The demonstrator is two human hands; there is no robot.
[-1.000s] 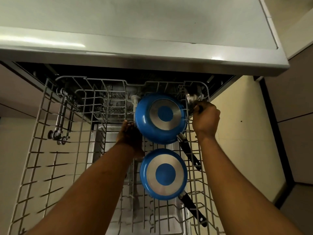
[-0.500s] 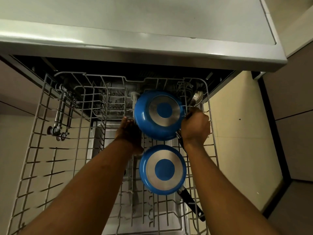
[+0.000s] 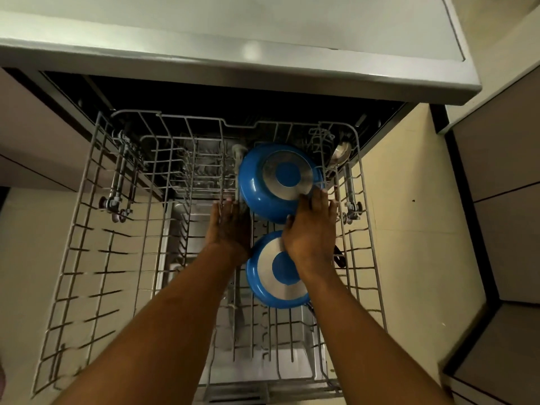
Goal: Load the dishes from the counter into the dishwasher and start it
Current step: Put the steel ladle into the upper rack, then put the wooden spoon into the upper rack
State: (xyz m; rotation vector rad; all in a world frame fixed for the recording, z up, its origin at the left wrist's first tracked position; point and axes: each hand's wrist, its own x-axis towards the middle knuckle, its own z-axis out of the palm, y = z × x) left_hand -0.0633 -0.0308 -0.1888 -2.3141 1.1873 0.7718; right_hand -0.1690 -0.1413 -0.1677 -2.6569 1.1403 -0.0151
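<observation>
Far pan (image 3: 263, 197) and near pan (image 3: 274, 287), round glossy blue with steel-disc bases, sat upside down in the wire rack (image 3: 96, 229). Right hand (image 3: 312, 229) lay straight-fingered on the far pan; left hand (image 3: 230, 226), also flat, just beside it.

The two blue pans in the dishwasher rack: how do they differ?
The far pan sits toward the back of the rack; the near pan lies closer to the person. The right hand spreads its fingers on the far pan, while the near pan is partly hidden under that wrist. Both are blue, bottom-up, with silver bases.
</observation>
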